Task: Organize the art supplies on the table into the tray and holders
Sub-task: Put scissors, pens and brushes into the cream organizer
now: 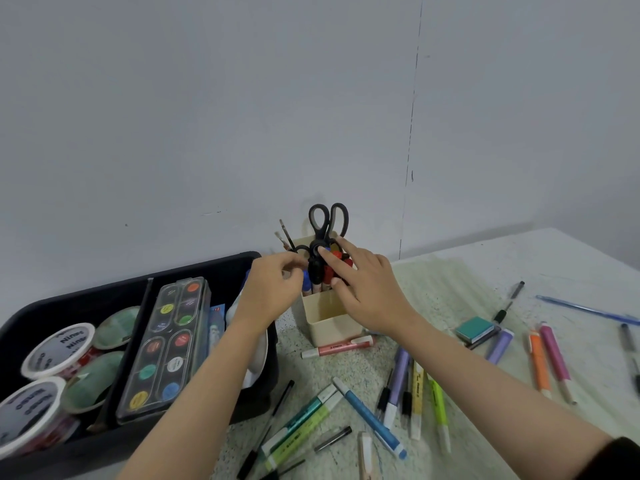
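Far left of worktop (571, 258): black tray (69, 299), loaded with two white-lidded tubs (59, 348), pale green dishes (117, 325) beside them and a clear watercolour case (166, 348) lying lengthwise. Next, left grip (273, 289), reaching over the tray's right end to the left rim of the cream holder (329, 320); curled tight against blue-capped markers (306, 284) standing inside, can't tell whether pinching anything. In the holder: brushes (286, 237) at back left, large black scissors (328, 220) handles-up at the back, small black scissors (316, 263) in the middle, red-capped markers (346, 262) packed alongside. Front compartment of the holder looks bare inside. Right of that, right grip (367, 289), spread wide over the holder; forefinger tip on the small scissors' handle ring, thumb down at the divider edge, nothing pinched. Just in front of the holder, flat on the worktop: pink highlighter (337, 347). Nearer the camera, loose and unsorted: teal and green markers (301, 420), blue marker (369, 415), lilac marker (396, 379), yellow highlighter (417, 396), neon green highlighter (438, 410), a few thin black pens among them. Further right: teal ink pad (474, 329), orange highlighter (539, 365) touching a magenta marker (556, 362), then blue pen (585, 308) well apart near the far right edge.
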Action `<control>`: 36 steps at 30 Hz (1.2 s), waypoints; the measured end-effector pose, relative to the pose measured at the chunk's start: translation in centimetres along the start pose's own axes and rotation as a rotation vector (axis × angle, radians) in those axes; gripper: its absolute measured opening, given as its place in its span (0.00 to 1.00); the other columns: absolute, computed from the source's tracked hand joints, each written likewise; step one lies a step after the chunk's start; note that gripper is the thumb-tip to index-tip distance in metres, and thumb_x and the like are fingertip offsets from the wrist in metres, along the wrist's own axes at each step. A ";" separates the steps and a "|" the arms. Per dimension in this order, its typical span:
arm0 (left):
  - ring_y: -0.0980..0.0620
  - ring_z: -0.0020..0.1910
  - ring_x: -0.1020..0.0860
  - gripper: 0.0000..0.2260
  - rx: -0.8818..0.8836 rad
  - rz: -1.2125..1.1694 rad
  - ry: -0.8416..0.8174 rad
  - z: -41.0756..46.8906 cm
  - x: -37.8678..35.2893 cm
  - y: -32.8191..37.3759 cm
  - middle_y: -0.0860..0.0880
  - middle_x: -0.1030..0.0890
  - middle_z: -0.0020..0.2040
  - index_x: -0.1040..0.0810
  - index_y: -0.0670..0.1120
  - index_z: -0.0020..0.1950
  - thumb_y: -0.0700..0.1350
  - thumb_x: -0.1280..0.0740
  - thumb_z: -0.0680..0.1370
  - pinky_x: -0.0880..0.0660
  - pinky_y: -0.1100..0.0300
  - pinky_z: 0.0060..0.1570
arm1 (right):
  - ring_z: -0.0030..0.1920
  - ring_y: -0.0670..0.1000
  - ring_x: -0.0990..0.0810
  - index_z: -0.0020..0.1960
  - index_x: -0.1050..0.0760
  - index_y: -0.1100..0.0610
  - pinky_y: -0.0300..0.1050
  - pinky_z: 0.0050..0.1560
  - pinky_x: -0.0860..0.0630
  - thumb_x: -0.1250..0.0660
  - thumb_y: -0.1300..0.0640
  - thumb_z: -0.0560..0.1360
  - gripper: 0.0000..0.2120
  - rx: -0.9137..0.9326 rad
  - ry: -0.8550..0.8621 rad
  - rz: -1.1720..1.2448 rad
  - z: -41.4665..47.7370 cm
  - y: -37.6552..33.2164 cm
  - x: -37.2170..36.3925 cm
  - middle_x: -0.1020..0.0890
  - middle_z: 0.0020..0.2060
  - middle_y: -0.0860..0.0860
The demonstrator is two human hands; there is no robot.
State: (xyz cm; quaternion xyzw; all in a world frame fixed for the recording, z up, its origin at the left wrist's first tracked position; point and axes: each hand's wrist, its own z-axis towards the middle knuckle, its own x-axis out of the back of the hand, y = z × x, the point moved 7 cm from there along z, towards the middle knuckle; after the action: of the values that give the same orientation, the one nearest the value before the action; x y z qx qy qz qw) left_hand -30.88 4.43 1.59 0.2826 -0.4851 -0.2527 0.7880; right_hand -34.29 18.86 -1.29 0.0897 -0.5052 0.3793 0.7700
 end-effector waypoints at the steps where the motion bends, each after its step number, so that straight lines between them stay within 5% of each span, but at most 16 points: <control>1: 0.66 0.38 0.23 0.09 -0.006 -0.031 0.020 -0.2 0.2 0.1 0.59 0.20 0.38 0.18 0.48 0.45 0.36 0.36 0.75 0.31 0.74 0.41 | 0.68 0.51 0.35 0.73 0.38 0.44 0.50 0.63 0.40 0.55 0.46 0.75 0.27 -0.008 0.007 0.005 0.0 0.1 0.1 0.39 0.74 0.50; 9: 0.68 0.34 0.24 0.06 0.046 -0.009 0.053 -0.7 0.6 0.2 0.59 0.22 0.33 0.18 0.48 0.39 0.40 0.32 0.75 0.32 0.79 0.37 | 0.70 0.54 0.38 0.73 0.37 0.47 0.51 0.67 0.42 0.52 0.47 0.77 0.25 -0.020 0.021 0.099 -0.8 -0.4 1.1 0.36 0.72 0.54; 14: 0.59 0.47 0.24 0.10 0.005 0.070 0.101 -2.8 0.8 0.6 0.53 0.20 0.47 0.19 0.45 0.54 0.37 0.37 0.77 0.29 0.68 0.50 | 0.42 0.48 0.26 0.55 0.25 0.54 0.45 0.46 0.32 0.41 0.58 0.74 0.11 -0.145 0.268 0.171 -5.1 0.7 2.8 0.23 0.43 0.47; 16: 0.56 0.52 0.25 0.12 -0.039 0.126 0.138 -4.4 1.1 1.2 0.53 0.20 0.50 0.21 0.45 0.58 0.35 0.38 0.77 0.28 0.59 0.57 | 0.35 0.46 0.27 0.47 0.26 0.53 0.47 0.43 0.28 0.39 0.56 0.75 0.04 -0.257 0.179 0.158 -7.0 1.9 1.9 0.24 0.35 0.45; 20: 0.59 0.54 0.27 0.13 -0.192 0.142 0.158 -8.5 0.8 3.2 0.54 0.21 0.52 0.21 0.46 0.57 0.35 0.38 0.77 0.34 0.72 0.56 | 0.35 0.45 0.31 0.37 0.29 0.51 0.43 0.45 0.34 0.40 0.46 0.78 0.13 -0.413 -0.173 -0.042 -10.6 3.2 -0.9 0.29 0.33 0.44; 23: 0.59 0.52 0.26 0.12 -0.328 0.156 0.133 -11.5 -0.4 4.4 0.53 0.20 0.50 0.20 0.44 0.55 0.33 0.36 0.75 0.30 0.67 0.57 | 0.39 0.48 0.28 0.38 0.29 0.52 0.45 0.48 0.34 0.42 0.44 0.78 0.15 -0.422 -0.213 -0.194 -11.7 2.9 -0.8 0.25 0.38 0.47; 26: 0.64 0.52 0.27 0.11 -0.365 0.143 0.085 -13.6 -1.9 4.7 0.60 0.24 0.49 0.20 0.46 0.54 0.39 0.40 0.77 0.31 0.70 0.58 | 0.38 0.50 0.27 0.34 0.33 0.52 0.46 0.47 0.36 0.43 0.45 0.78 0.17 -0.429 -0.247 -0.287 -12.0 2.6 -1.0 0.28 0.32 0.47; 30: 0.63 0.54 0.25 0.15 -0.208 0.078 0.058 -15.3 -3.4 3.1 0.60 0.22 0.51 0.20 0.49 0.55 0.33 0.37 0.76 0.29 0.68 0.58 | 0.33 0.49 0.27 0.29 0.38 0.52 0.45 0.47 0.34 0.40 0.51 0.74 0.16 -0.529 -0.292 -0.177 -12.2 3.1 -1.4 0.32 0.26 0.46; 33: 0.63 0.52 0.23 0.17 0.033 -0.028 0.027 -16.3 -4.5 1.9 0.61 0.22 0.49 0.21 0.52 0.54 0.31 0.40 0.77 0.27 0.66 0.56 | 0.28 0.46 0.28 0.28 0.29 0.55 0.40 0.40 0.30 0.36 0.51 0.73 0.16 -0.615 -0.262 0.147 -12.4 2.9 -1.1 0.28 0.23 0.47; 36: 0.58 0.51 0.20 0.13 0.423 -0.421 -0.065 -17.1 -6.0 0.5 0.55 0.18 0.48 0.24 0.56 0.51 0.37 0.38 0.79 0.24 0.61 0.54 | 0.26 0.43 0.28 0.33 0.21 0.60 0.36 0.32 0.32 0.32 0.53 0.73 0.14 -0.642 -0.215 0.608 -12.5 1.0 -0.5 0.22 0.25 0.51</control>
State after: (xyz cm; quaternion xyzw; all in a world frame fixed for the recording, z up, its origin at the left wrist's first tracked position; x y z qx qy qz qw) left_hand -17.72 12.23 -8.10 0.5267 -0.4826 -0.3129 0.6259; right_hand -26.25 25.84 -7.88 -0.2671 -0.6777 0.4008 0.5557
